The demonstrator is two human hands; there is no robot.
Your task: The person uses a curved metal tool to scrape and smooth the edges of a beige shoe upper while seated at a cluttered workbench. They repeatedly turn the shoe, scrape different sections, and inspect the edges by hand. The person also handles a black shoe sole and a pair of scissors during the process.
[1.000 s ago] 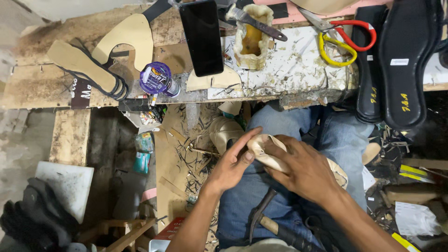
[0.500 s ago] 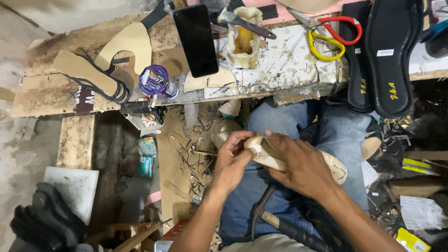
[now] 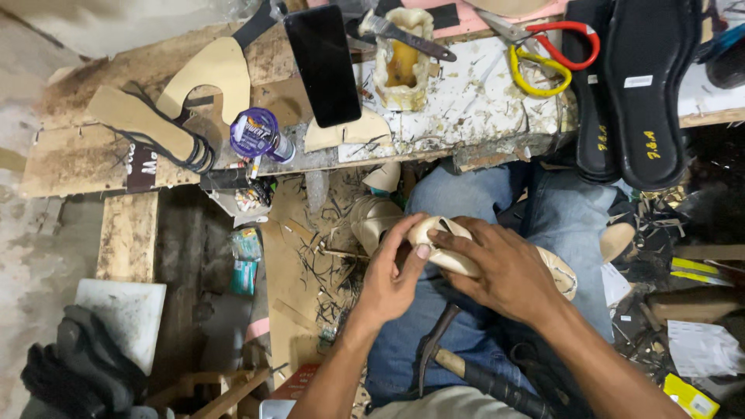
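**Head view: both hands on a cream shoe upper in my lap**

Head view, looking down. My right hand (image 3: 508,271) is clamped over the cream shoe upper (image 3: 454,252), fingers curled around its middle. My left hand (image 3: 392,279) pinches the near tip, thumb pressed on top. The piece sits above my jeans (image 3: 559,217), just below the workbench edge (image 3: 434,151).

Judging by its look: light, thin-walled, stiff over its form but soft at the edges, probably tacky with glue (can't confirm). Best held across the waist, thumb at the toe.

Below my wrists lies a hammer (image 3: 458,361). Beyond my fingers: black phone (image 3: 322,66), glue pot (image 3: 402,58), scissors (image 3: 543,50), black soles (image 3: 644,85).
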